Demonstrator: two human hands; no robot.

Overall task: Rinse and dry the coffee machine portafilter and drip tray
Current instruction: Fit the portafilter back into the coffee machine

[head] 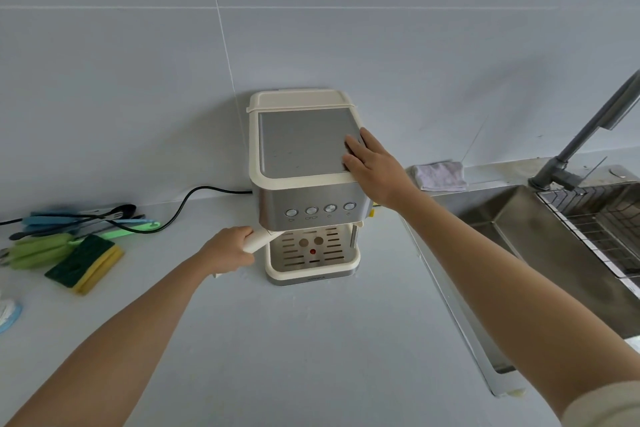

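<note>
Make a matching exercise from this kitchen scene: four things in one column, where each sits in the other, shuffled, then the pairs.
Things:
1. left hand
2. right hand
3. sponge
4. grey cloth

Places:
A. on the counter, far left
B. flat on top of the coffee machine
C. behind the sink, against the wall
D. gripping the cream portafilter handle

Pairs: 1-D, 2-B, 3-A, 4-C

left grip (232, 249) curled closed around a handle, right grip (374, 166) flat and open-palmed, both arms outstretched
</note>
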